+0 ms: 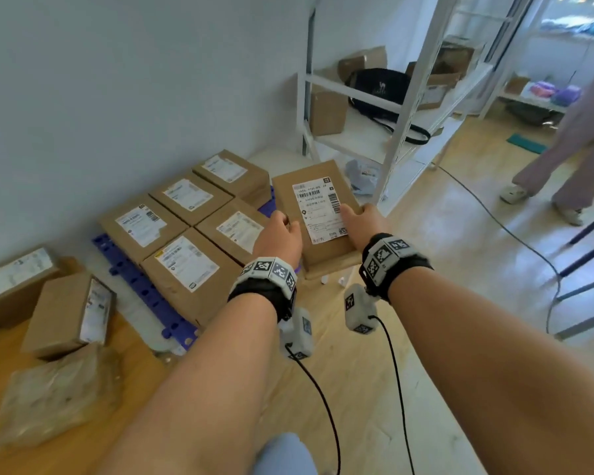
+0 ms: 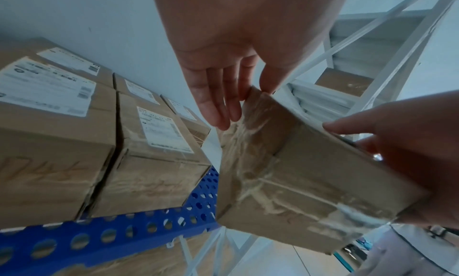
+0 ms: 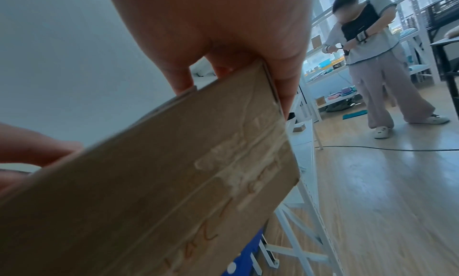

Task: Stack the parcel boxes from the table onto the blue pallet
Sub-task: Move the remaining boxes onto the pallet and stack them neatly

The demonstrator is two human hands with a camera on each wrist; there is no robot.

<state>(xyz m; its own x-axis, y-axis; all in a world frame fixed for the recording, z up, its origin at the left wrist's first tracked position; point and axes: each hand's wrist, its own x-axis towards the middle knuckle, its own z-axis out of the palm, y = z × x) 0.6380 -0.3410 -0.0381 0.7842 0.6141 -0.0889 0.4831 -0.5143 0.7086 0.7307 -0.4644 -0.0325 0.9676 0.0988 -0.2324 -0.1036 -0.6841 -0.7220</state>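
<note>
Two hands carry one parcel box [image 1: 318, 214] in the air, level with the right edge of the blue pallet [image 1: 141, 286] and clear of it. The left hand [image 1: 279, 238] grips the box's left side, thumb on the labelled top and fingers [image 2: 218, 101] reaching straight down the taped side face. The right hand [image 1: 363, 223] grips the right side, thumb over the top edge and fingers [image 3: 285, 74] wrapped under the carton. The box is tilted slightly, its white shipping label [image 1: 319, 209] facing up. Nearest the viewer, at lower left, the wooden bench [image 1: 48, 454] carries a crumpled plastic-wrapped parcel [image 1: 55, 395], a carton lying on its side [image 1: 66, 313] and a further labelled carton [image 1: 14, 279] behind it. Beyond the bench edge, the pallet sits on the floor against the wall and holds five parcel boxes [image 1: 189, 265] in two rows, labels up, touching one another; the row nearer the viewer has a vacant position at its right end, just beside the held box. Farther back stands a white metal shelving unit [image 1: 388, 108] with cartons and a black bag [image 1: 381, 87] on it. At far right, another person [image 3: 375, 64] stands on the wooden floor, well apart from the pallet.
</note>
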